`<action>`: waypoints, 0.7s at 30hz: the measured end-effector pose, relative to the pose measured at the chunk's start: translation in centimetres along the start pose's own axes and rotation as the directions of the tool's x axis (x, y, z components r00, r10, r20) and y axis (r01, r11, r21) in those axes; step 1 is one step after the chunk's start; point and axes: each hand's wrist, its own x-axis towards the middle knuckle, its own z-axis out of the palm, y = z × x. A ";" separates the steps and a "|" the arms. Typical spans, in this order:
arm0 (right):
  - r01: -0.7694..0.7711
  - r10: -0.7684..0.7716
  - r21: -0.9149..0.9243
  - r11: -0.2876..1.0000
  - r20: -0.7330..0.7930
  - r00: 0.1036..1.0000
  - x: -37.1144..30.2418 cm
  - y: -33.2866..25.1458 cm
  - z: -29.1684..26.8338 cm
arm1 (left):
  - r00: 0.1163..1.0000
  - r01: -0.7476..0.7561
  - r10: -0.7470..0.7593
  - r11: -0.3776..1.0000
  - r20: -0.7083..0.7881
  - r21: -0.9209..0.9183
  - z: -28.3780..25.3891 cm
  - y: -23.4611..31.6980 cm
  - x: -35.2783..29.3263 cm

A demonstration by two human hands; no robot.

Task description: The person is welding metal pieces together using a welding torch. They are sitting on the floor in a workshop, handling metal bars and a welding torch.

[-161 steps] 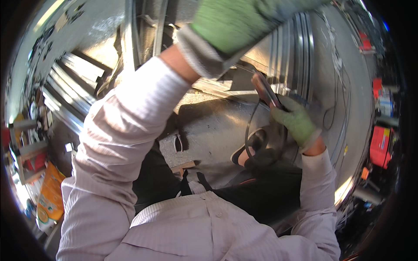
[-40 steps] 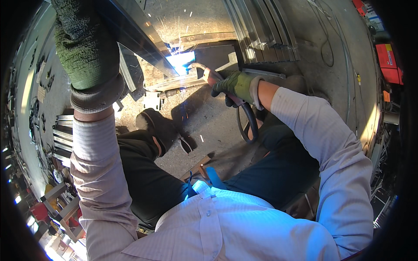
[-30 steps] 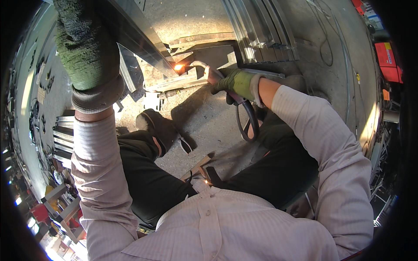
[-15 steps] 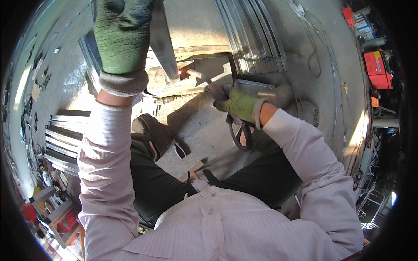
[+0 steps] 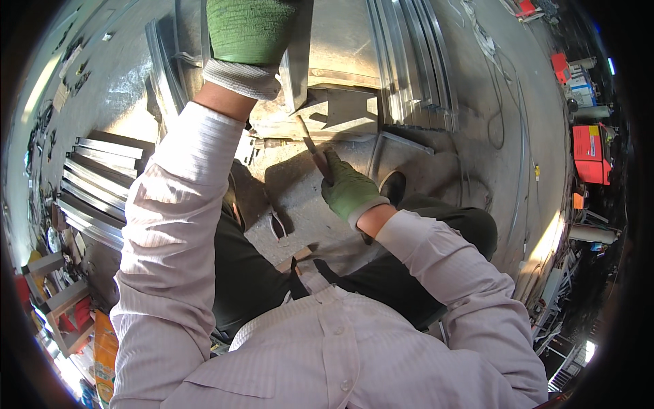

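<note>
My right hand [image 5: 349,189], in a green glove, is closed round the handle of a welding torch [image 5: 312,146]. The torch's tip points up and left, close to the lower end of an upright-looking metal profile [image 5: 296,80]. No glow shows at the tip. At the top edge my gloved left hand [image 5: 251,31] is beside that profile; its fingers are cut off by the picture's edge, so its grip cannot be made out. Under the profile's end lies a worn flat plate [image 5: 340,112] on the floor. A pair of pliers [image 5: 278,225] rests on the floor between my legs.
Long metal channels [image 5: 417,68] lie bundled at the far right of the work, with shorter profiles [image 5: 99,187] stacked at left. Cables [image 5: 496,102] trail over the floor. A red machine [image 5: 591,153] stands at the right edge; a cluttered metal frame [image 5: 65,300] is at lower left.
The red glow at the torch tip is gone. My right hand has moved down and left with the torch, now turned steeper. My left hand appears farther right as the view shifted.
</note>
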 end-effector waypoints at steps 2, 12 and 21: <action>0.001 -0.001 0.004 1.000 -0.056 0.998 0.8 0.1 0.6 | 1.000 -0.009 0.010 1.000 0.022 -0.012 -0.1 -0.1 0.0; 0.068 -0.077 -0.077 0.995 -0.126 0.989 2.0 0.3 2.1 | 0.997 -0.007 0.015 0.993 0.073 -0.114 0.8 -0.1 -0.1; 0.057 -0.065 -0.068 0.996 -0.117 0.991 2.2 0.3 2.5 | 0.993 -0.073 0.083 0.990 0.081 -0.117 1.9 -0.6 -0.2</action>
